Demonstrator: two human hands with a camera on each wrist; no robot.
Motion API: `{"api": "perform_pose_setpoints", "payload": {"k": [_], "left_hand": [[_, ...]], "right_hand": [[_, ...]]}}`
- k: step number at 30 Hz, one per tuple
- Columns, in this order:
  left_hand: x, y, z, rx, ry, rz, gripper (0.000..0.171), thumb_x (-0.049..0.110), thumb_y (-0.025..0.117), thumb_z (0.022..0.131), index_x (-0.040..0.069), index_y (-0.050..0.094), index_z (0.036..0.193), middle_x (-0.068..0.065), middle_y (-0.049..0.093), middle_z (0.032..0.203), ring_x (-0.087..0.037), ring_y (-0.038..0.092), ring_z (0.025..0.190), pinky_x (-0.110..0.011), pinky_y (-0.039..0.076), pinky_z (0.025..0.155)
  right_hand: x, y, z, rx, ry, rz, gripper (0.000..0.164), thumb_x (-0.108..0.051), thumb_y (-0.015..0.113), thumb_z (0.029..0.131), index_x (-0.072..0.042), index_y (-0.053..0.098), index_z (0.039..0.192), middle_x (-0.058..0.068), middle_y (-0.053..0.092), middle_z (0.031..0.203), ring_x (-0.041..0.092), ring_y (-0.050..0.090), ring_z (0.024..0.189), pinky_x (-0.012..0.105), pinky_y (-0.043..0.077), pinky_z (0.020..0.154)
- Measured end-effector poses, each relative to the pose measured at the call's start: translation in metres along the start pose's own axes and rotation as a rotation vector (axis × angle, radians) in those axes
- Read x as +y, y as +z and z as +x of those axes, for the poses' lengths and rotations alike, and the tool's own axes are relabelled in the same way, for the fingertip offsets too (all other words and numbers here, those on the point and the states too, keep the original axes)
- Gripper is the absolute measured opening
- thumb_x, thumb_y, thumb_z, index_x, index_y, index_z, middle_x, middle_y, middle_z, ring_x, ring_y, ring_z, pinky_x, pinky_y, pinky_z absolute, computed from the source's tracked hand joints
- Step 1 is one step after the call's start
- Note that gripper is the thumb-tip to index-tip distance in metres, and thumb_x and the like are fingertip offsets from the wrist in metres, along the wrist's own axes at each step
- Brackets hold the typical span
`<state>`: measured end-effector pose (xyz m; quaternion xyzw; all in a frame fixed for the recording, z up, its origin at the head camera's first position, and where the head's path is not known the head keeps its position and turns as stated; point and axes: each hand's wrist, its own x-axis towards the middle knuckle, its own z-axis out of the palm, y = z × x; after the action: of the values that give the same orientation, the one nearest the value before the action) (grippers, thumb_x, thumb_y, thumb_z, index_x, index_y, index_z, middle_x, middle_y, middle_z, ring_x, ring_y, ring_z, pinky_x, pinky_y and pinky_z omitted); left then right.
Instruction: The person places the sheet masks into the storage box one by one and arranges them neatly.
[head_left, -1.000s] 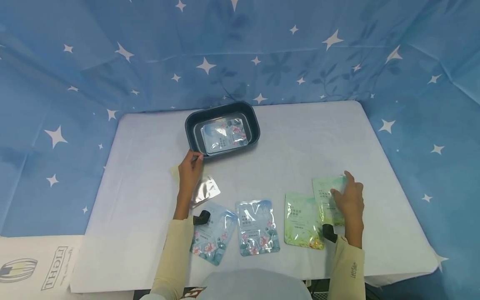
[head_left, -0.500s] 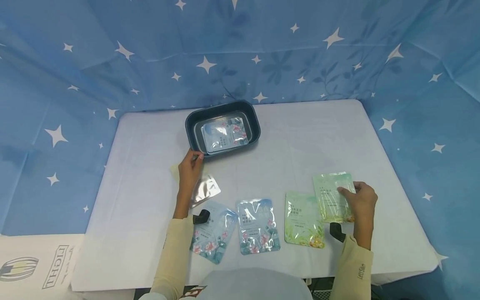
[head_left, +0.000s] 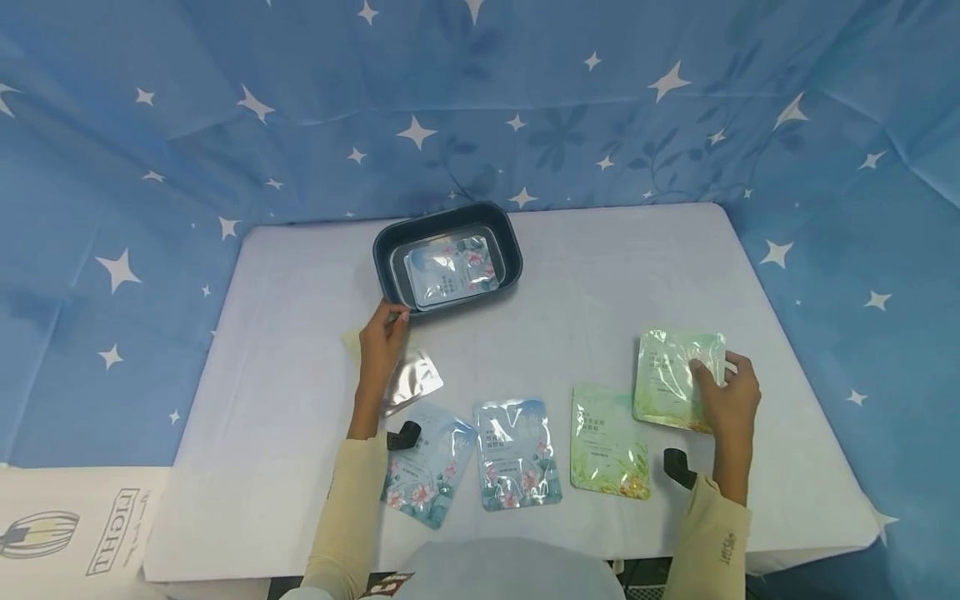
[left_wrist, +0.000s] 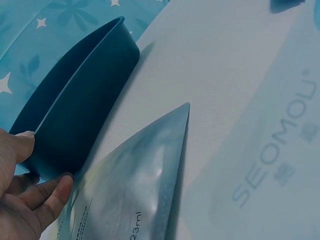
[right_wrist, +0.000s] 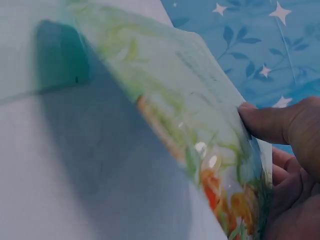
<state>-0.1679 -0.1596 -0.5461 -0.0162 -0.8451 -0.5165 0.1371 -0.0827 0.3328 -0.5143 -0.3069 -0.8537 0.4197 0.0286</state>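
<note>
At the near left corner of a dark blue-green plastic basin (head_left: 516, 250), my left hand (head_left: 381, 342) pinches the rim, thumb on top and fingers at the wall's base. Inside the basin lie blue floral sachets (head_left: 450, 275), stacked. My right hand (head_left: 735, 396) grips a green face-mask sachet (head_left: 663, 375) by its right edge, thumb on the front; the right wrist view shows it tilted above the table, with a shadow below. Another green sachet (head_left: 606, 442) lies flat to its lower left.
Two blue floral sachets (head_left: 517, 454) lie near the table's front. A silver-backed sachet (left_wrist: 135, 175) lies beside the left hand, partly hidden by the forearm in the head view. Starred blue cloth (head_left: 480, 100) hangs behind the white table (head_left: 600, 275).
My right hand has taken hold of the right-hand green sachet and lifted it off the other, moving it right and away from me. The left hand stays at the basin.
</note>
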Motion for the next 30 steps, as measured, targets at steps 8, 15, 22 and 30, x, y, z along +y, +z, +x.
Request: {"api": "perform_pose_setpoints", "payload": {"k": [8, 15, 22, 30], "left_hand": [[0.001, -0.001, 0.001, -0.011, -0.006, 0.001, 0.019, 0.020, 0.056, 0.100, 0.005, 0.062, 0.110, -0.018, 0.059, 0.134, -0.039, 0.064, 0.114, -0.042, 0.055, 0.098], [0.003, -0.001, 0.002, -0.018, -0.011, 0.026, 0.018, 0.020, 0.055, 0.100, 0.007, 0.061, 0.111, -0.017, 0.060, 0.133, -0.039, 0.063, 0.115, -0.043, 0.055, 0.098], [0.003, -0.001, 0.002, 0.001, 0.009, 0.036, 0.015, 0.015, 0.057, 0.100, 0.004, 0.061, 0.109, -0.018, 0.062, 0.129, -0.039, 0.065, 0.112, -0.043, 0.056, 0.095], [0.002, 0.000, 0.000, 0.001, 0.010, 0.028, 0.015, 0.017, 0.056, 0.100, 0.005, 0.061, 0.109, -0.019, 0.062, 0.129, -0.039, 0.064, 0.113, -0.043, 0.056, 0.096]], "right_hand": [[-0.024, 0.018, -0.008, -0.049, 0.083, 0.276, 0.068, -0.036, 0.058, 0.098, -0.012, 0.027, 0.153, 0.002, 0.065, 0.108, -0.007, 0.059, 0.066, 0.012, 0.054, 0.058], [-0.037, 0.033, -0.012, -0.300, 0.035, 0.619, 0.085, -0.005, 0.065, 0.093, -0.019, 0.011, 0.157, -0.012, 0.057, 0.111, -0.001, 0.066, 0.088, 0.015, 0.058, 0.074], [-0.049, 0.046, -0.017, -0.497, -0.034, 0.869, 0.075, 0.002, 0.066, 0.090, 0.006, 0.023, 0.151, -0.009, 0.069, 0.109, 0.005, 0.069, 0.099, 0.017, 0.058, 0.082], [-0.061, 0.056, -0.022, -0.534, -0.071, 0.927, 0.046, -0.001, 0.067, 0.090, -0.005, 0.052, 0.134, -0.008, 0.074, 0.108, 0.009, 0.072, 0.096, 0.022, 0.060, 0.080]]}}
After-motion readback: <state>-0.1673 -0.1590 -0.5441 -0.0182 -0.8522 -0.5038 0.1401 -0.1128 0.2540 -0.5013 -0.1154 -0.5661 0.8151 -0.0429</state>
